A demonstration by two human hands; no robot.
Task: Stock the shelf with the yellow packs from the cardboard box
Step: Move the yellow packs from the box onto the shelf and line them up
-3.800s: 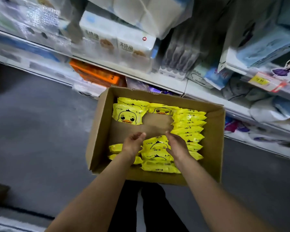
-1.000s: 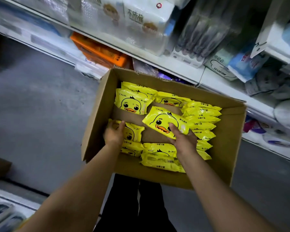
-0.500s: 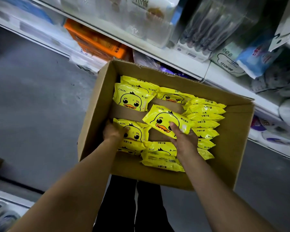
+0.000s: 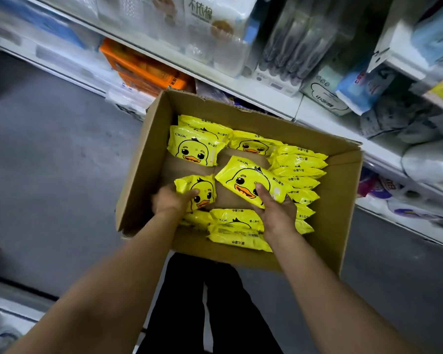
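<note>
Inside the cardboard box (image 4: 343,208), both hands are busy: the left hand (image 4: 170,200) has its grip curled round 1 yellow duck pack (image 4: 198,190), the right hand (image 4: 275,213) pinches another pack (image 4: 251,181), thumb on top. Shelf (image 4: 274,98) just beyond.

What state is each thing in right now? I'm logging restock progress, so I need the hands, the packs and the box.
Cardboard box: open, partly full.
Left hand: grips a yellow pack inside the box.
Right hand: holds another yellow pack, tilted, thumb on top.
Row of packs: on edge along the box's right wall.
Shelf: holds other goods; no yellow packs visible there.
</note>
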